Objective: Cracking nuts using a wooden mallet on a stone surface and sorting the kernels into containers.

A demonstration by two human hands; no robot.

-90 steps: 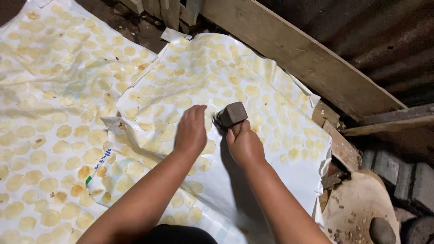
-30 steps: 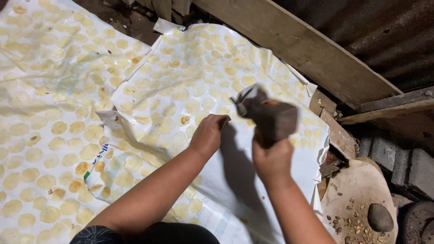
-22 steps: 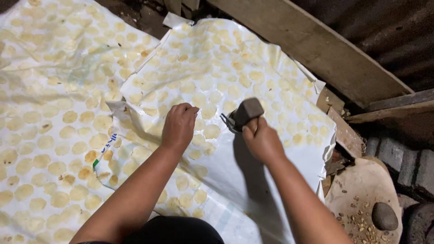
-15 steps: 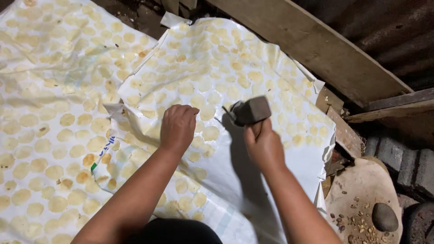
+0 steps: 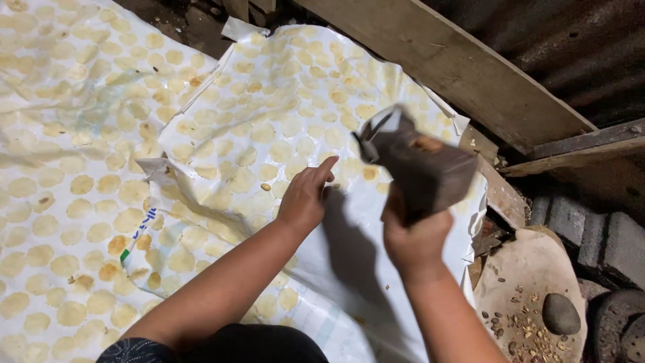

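Only one view here, the head camera looking straight down. The ground is covered by white sheets (image 5: 222, 168) laid edge over edge, dotted all over with flat pale-yellow discs (image 5: 127, 218) in rough rows. Some discs are darker, more orange, toward the near left. One sheet's corner folds up near the middle left, showing a blue and green printed strip.

Far right, a wooden plank (image 5: 457, 67) runs diagonally along the sheet's edge, with dark corrugated metal behind it. A second, thinner board sticks out on the right below that. Grey blocks (image 5: 591, 228) sit at the right edge.

Near right there's a shallow round stone slab (image 5: 524, 269), kind of dish-like. In it lie a smooth grey pebble (image 5: 560, 313) and a scatter of small brown bits and crumbs.

Now the hands. The right hand (image 5: 415, 238) is raised above the sheet, fist closed tight around the lower end of a dark block-shaped tool (image 5: 420, 168), which is blurred, so I can't tell exactly what it is. It hides part of the sheet and some discs behind it. The left hand (image 5: 306, 198) lies on the sheet just left of the tool, fingers loosely extended, index fingertip pointing far-right, holding nothing, resting among the discs. The right arm throws a shadow across the bare near part of the sheet.
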